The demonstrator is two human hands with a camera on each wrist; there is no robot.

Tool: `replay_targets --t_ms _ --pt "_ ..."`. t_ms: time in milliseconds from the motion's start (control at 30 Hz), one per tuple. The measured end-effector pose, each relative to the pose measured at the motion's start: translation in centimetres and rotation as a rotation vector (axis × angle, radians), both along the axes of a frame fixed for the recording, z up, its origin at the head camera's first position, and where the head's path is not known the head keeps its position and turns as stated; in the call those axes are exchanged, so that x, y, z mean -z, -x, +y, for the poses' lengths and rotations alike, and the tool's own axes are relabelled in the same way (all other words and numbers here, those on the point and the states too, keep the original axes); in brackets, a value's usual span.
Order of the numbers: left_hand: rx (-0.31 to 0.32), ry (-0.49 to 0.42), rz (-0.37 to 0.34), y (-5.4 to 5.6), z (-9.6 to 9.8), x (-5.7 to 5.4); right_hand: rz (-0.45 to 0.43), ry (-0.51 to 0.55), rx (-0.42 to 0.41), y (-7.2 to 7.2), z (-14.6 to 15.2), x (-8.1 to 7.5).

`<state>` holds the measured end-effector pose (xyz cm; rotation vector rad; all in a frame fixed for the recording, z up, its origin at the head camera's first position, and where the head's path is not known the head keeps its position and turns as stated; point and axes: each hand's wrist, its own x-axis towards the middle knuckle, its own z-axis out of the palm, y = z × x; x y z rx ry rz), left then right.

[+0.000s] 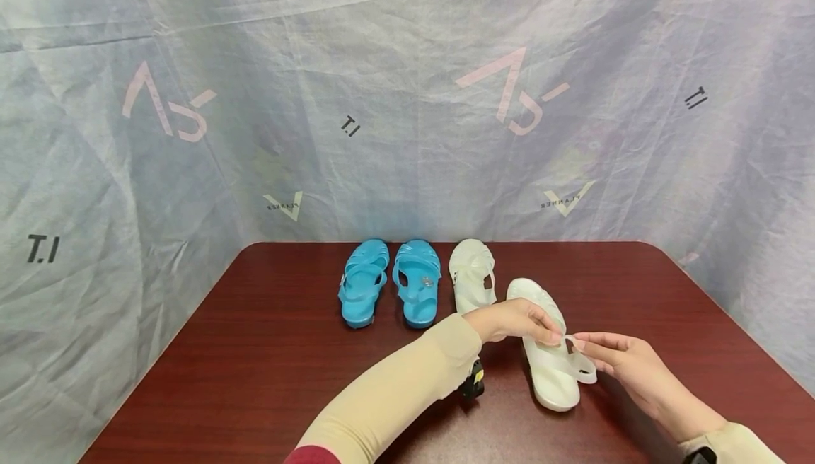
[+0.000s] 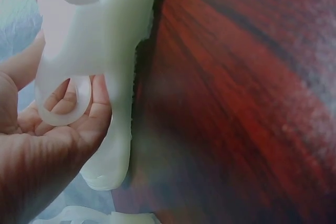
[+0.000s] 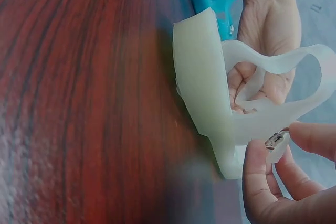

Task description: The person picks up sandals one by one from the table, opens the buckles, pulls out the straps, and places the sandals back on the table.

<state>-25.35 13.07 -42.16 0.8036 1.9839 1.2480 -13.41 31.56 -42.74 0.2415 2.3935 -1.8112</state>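
A white sandal [image 1: 555, 387] lies sole down on the table at the right, its toe pointing away from me. My left hand [image 1: 518, 319] reaches over its middle and holds the strap with curled fingers. In the left wrist view a rounded strap loop [image 2: 63, 116] crosses in front of that hand's fingers. From the right side, my right hand [image 1: 627, 365] pinches a small metal buckle [image 3: 275, 139] on the strap between thumb and fingers. The back strap [image 3: 315, 72] stands out from the sole in a wide loop.
Left of the held sandal stands another white sandal [image 1: 471, 273], partly behind my left hand. Two blue sandals [image 1: 361, 287] stand further left in the same row. The dark red table [image 1: 267, 379] ends at a grey printed cloth [image 1: 407, 167] behind.
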Motion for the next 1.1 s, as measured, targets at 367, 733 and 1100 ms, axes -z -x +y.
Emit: replay_targets --t_ms 367,733,1100 --pt "-0.004 -0.007 0.024 0.10 0.06 0.17 0.012 -0.054 0.019 0.30 -0.40 -0.01" --pt "-0.024 -0.006 0.038 -0.14 0.06 0.36 0.013 -0.063 0.033 0.43 -0.66 0.21" --pt "-0.019 -0.025 0.043 0.04 -0.07 0.60 -0.015 -0.061 0.043 0.14 -0.63 0.02"
